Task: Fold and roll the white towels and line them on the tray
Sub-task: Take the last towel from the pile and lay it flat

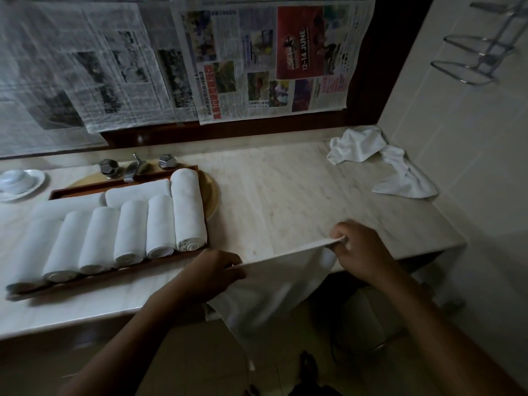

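A white towel (265, 292) hangs over the counter's front edge, stretched by its top edge between my hands. My left hand (213, 271) pinches its left corner and my right hand (360, 250) pinches its right corner. Left of my hands, a dark wooden tray (94, 277) holds several rolled white towels (160, 227) side by side, with two more rolls lying crosswise behind them. More crumpled white towels (380, 158) lie in a heap at the counter's back right corner.
The marble counter (285, 192) ends at a tiled wall on the right, where a metal rack (474, 61) sticks out. Tap handles (134, 165) stand behind the tray over a yellowish basin. A white dish (17, 182) sits far left. Newspaper covers the mirror.
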Demonstrator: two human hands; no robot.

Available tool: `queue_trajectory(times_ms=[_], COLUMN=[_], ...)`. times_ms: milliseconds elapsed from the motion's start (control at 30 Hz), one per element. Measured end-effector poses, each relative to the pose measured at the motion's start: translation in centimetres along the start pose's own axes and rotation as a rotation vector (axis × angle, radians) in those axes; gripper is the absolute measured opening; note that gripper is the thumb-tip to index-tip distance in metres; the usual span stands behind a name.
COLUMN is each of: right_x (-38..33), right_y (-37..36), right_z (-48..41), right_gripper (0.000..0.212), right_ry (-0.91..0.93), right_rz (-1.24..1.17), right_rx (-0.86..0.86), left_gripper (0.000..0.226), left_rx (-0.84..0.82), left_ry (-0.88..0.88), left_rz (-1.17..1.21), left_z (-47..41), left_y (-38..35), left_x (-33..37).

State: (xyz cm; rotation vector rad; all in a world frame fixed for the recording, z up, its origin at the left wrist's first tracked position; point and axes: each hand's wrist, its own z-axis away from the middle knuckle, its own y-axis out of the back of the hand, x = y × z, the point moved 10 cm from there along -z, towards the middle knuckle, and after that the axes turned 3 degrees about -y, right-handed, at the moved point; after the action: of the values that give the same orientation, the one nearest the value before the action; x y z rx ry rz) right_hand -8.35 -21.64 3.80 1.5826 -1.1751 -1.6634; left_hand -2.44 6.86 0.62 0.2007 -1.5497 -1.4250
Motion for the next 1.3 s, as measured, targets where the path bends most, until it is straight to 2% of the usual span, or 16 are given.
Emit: queue_trajectory(times_ms=[100, 300, 400, 533, 633, 867, 1000, 1133, 1300], right_x=[4.6, 9.7, 11.3, 13.6, 14.9, 15.8, 15.5, 15.1, 14.6], right_y=[-3.4, -6.3, -6.2, -5.0, -4.3, -2.6, -2.7, -2.5, -2.1], right_z=[1.4, 3.1, 2.5, -0.9, -4.9, -16.9, -25.1, -32.6, -42.4], right_gripper=[0.023, 0.013, 0.011, 0.014, 0.012, 0.020, 0.011, 0.005, 0.010], right_ry=[-0.127, -0.270, -0.258, -0.302, -0.326, -0.249, -0.170, -0.140, -0.180], right_rz=[-0.107, -0.080, -0.032, 0.007, -0.001, 0.050, 0.037, 0.028, -0.144], right_rx=[-0.130, -0.345, -0.391, -0.338, -0.263, -0.104, -0.085, -0.081, 0.019], left_gripper=[0.028, 0.011, 0.032, 0.014, 0.018, 0.017, 0.009, 0.007, 0.007], left_rx=[0.040, 0.001, -0.028, 0.047, 0.144, 0.367, 0.433, 0.494, 0.595], left_ry=[0.037, 0.170, 0.164, 0.206, 0.245, 0.317, 0.360, 0.399, 0.418], left_rz=[0.006, 0.069, 0.120, 0.238, 0.241, 0.165, 0.066, 0.064, -0.015], left_z=[0.8, 2.0, 1.2, -1.5, -4.7, -13.9, -20.5, -25.9, -32.6], left_y=[-0.9, -4.8, -6.7, -6.4, -4.9, 1.1, 5.2, 9.3, 15.6], left_x=[-2.6, -6.5, -5.9, -6.3, -7.1, -10.3, -12.5, -14.1, -15.2])
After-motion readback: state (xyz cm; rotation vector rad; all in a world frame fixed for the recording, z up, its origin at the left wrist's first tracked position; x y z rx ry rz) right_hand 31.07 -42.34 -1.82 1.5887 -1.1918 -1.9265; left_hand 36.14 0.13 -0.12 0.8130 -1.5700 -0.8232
